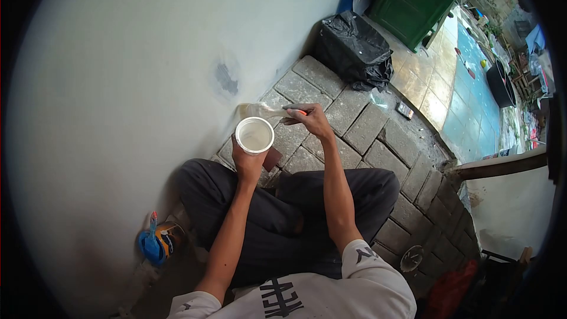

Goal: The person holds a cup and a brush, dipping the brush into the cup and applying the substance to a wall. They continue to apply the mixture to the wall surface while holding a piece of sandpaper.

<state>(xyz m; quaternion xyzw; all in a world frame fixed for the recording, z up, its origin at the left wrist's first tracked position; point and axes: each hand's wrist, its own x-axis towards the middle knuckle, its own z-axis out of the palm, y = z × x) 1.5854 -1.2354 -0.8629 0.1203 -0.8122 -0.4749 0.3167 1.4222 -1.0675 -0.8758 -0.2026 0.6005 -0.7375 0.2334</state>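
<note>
My left hand [248, 161] is wrapped round a white cup [255, 135] with pale contents. Just above and right of the cup, my right hand [310, 119] grips the handle of a paintbrush [260, 110], whose pale bristles point left at the wall. The bristle end is at or close to the wall surface; contact cannot be made out. On the pale wall [136, 71], a grey patch [226, 79] shows above the brush. A reddish-brown piece [272, 159] lies on the paving beside my left hand.
A black plastic-wrapped bin [357, 47] stands against the wall ahead, near a green door [413, 0]. A blue and yellow container [159, 243] sits at lower left. A small box [404, 110] and a round dish [411, 258] rest on the grey paving [367, 130].
</note>
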